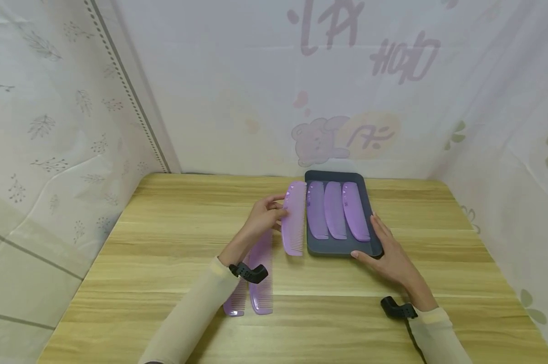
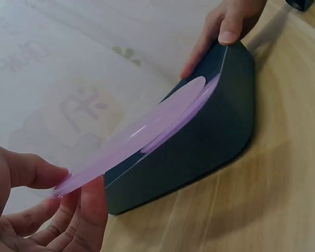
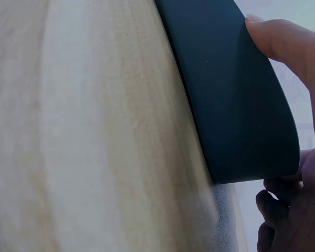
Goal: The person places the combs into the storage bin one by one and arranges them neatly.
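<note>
1. Three purple combs (image 1: 335,211) lie side by side in the dark tray (image 1: 330,248), curved spines leftward and teeth rightward; the held comb (image 1: 294,220) stands at the tray's left wall, turned the same way. Laying it in seems the step in hand, so keep that heading.
2. The left hand (image 1: 264,217) pinches the held comb at its spine edge, thumb against fingers. That hold suits the job: it keeps skin off the teeth and leaves the toothed side free to go in first.
3. The right hand (image 1: 389,258) grips the tray's near right corner, thumb on one wall and fingers along the other. Steady, light pressure there should stop the tray sliding.
4. Little floor shows left of the leftmost comb (image 1: 318,212), so nudging the row rightward would probably help; otherwise the held comb may ride on its neighbour.
5. Clear the rim before lowering, since teeth could catch on it.
6. Two loose combs (image 1: 261,283) lie on the tabletop (image 1: 324,323) beneath the left forearm; lift the sleeve (image 1: 189,308) well above them when drawing back.
</note>
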The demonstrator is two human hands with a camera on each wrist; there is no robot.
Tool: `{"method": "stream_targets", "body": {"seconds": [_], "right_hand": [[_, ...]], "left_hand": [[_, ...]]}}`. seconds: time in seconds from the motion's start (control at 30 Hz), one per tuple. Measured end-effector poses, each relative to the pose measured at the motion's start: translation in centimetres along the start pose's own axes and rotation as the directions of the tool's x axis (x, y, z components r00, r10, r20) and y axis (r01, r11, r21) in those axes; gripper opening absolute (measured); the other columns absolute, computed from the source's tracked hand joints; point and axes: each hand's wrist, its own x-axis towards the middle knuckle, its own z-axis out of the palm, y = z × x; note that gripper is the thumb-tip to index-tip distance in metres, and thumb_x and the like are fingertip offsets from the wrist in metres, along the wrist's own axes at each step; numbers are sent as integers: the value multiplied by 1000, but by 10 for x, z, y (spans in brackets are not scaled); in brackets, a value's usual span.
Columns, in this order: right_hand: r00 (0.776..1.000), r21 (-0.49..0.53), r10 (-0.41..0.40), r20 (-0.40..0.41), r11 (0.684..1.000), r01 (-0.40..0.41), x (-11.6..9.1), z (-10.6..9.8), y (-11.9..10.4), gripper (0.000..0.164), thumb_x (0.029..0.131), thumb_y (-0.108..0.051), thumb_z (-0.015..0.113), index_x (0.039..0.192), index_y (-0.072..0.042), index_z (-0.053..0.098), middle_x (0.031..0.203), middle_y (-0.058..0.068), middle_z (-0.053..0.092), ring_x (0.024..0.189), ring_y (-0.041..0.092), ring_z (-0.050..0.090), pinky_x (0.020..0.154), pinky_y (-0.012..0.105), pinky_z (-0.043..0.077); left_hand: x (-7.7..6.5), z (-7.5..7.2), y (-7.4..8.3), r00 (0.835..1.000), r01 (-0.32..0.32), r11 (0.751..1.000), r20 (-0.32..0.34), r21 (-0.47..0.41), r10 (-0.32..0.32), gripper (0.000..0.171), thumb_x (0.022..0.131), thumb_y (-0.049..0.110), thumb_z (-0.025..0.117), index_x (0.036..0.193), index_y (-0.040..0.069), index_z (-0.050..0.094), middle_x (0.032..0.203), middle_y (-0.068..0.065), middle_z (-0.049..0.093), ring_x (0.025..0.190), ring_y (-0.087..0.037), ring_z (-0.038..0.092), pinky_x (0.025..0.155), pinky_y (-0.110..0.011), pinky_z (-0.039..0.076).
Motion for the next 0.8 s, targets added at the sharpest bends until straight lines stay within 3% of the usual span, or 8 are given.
{"method": "stream_targets", "body": {"seconds": [0.37,0.5,0.63,0.8], "right_hand": [[1000,-4,5,4,1000,-5,0,-1,0,114,87,-55,77,166,-19,3,174,11,3,157,47,11,115,79,21],[1000,-8,6,1,1000,-6,1,-1,-1,114,87,-55,77,166,-19,3,174,11,3,157,47,11,114,79,21],[1000,-9,6,0,1000,-6,1,-1,-1,115,86,-55,77,166,-18,4,174,12,3,157,48,11,114,80,21],[1000,-6,1,1,1000,-1,0,-1,-1,115,86,-55,77,166,-17,4,174,12,3,157,48,12,114,80,21]], "left_hand": [[22,19,6,1000,30,999,8,-46,-29,50,94,3,60,144,8,56,109,-15,70,82,-21,70,60,-27,61],[29,26,8,999,31,998,-12,-51,-32,49,93,3,59,142,7,57,104,-12,72,81,-18,70,72,-42,64],[35,32,12,999,39,998,-26,-49,-41,49,93,4,58,142,8,58,103,-11,71,80,-16,69,90,-59,59],[46,38,18,998,60,997,-21,-44,-61,49,93,6,58,142,9,59,108,-13,71,85,-21,70,92,-59,58]]}}
